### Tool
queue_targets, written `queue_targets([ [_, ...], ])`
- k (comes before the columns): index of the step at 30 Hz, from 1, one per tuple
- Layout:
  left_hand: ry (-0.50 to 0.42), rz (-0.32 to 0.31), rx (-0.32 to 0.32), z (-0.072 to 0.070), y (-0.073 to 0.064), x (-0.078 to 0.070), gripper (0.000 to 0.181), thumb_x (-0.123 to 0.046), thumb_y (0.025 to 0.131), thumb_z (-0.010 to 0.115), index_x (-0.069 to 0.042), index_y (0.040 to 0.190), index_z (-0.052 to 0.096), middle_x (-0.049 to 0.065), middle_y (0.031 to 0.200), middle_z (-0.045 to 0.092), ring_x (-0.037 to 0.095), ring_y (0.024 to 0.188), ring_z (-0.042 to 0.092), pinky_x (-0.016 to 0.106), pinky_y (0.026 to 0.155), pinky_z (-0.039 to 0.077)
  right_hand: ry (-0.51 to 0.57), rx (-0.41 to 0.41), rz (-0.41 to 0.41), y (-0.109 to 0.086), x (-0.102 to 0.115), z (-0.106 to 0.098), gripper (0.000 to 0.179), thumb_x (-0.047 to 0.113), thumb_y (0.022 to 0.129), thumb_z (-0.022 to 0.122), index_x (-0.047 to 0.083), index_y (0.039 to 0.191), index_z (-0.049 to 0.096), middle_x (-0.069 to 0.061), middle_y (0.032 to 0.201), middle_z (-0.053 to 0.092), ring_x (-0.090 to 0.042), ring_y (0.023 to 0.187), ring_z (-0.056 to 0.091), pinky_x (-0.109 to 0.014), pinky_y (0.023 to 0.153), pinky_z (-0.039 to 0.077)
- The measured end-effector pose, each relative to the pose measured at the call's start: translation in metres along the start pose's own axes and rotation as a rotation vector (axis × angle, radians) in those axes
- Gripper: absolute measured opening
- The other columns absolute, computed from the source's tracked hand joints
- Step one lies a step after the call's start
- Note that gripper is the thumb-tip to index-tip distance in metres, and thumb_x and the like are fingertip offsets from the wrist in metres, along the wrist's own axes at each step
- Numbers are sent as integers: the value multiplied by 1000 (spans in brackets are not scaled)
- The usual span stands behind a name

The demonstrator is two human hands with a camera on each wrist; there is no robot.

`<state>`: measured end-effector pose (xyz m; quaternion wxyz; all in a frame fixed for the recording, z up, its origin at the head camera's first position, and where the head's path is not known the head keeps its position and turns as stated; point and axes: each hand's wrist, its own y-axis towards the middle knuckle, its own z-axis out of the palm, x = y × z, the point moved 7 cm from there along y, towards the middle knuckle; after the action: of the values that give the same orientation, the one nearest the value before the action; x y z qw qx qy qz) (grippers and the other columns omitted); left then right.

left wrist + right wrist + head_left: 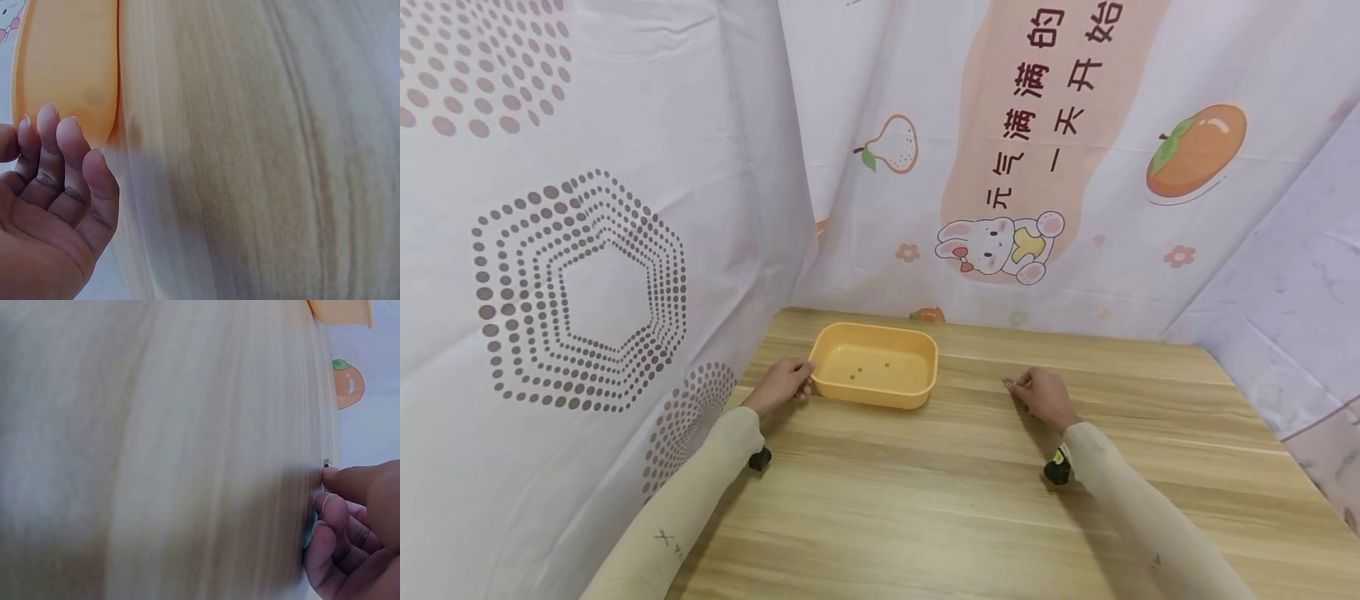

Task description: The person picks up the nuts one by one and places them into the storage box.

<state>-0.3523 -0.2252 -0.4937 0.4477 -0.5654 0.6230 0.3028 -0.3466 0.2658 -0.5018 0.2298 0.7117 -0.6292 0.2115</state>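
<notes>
An orange-yellow plastic basin (874, 398) with rounded corners stands on the table, and several tiny dark greenish bits (860, 369) lie on its floor. At its left end my left hand (783, 384) grips the rim, thumb at the top edge; the left wrist view shows the curled fingers (70, 134) against the end wall. To the right of the basin, my right hand (1046, 397) reaches down to a small cluster of shiny metal pieces (1007, 382), fingertips right at them. One small metal piece (327, 463) shows just past the fingertips; I cannot tell whether they pinch any.
The wood-grain table (880, 500) ends at a printed white curtain (1075, 292) behind and a dotted curtain (617, 300) close on the left. A dark wrist camera (760, 458) hangs under the left sleeve, another camera (1057, 468) under the right.
</notes>
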Motion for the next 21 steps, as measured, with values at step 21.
queue_targets([
  [21, -4, 3, -4, 0, -2, 0, 36, -30, 112, 49, 0, 98, 64, 8, 82, 63, 16, 69, 59, 28, 62, 53, 15, 47, 11, 5, 3, 4, 19, 15, 101, 66, -3, 98, 64, -7, 74, 67, -15, 52, 59, -29, 48, 50],
])
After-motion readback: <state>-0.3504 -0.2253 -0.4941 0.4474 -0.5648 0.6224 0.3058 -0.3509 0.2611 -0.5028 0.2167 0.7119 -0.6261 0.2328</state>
